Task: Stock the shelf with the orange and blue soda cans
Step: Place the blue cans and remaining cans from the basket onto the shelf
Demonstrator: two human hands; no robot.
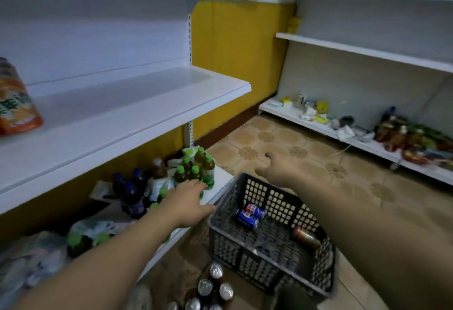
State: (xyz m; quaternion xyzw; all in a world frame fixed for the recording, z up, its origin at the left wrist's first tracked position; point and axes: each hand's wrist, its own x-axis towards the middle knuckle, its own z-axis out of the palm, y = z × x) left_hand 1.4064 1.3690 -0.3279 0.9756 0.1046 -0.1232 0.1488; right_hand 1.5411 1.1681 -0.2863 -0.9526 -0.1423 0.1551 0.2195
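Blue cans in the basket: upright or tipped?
Tipped. The blue cans lie on their sides on the floor of the basket, logo facing up.

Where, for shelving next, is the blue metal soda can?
Head view, centre-right: the blue metal soda can lies on its side inside the dark perforated plastic basket, near its far-left corner.

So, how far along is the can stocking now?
No cans show on the white metal shelf yet. The left hand and right hand are empty. Blue soda cans and one orange soda can lie in the dark grey plastic basket, left to stock.
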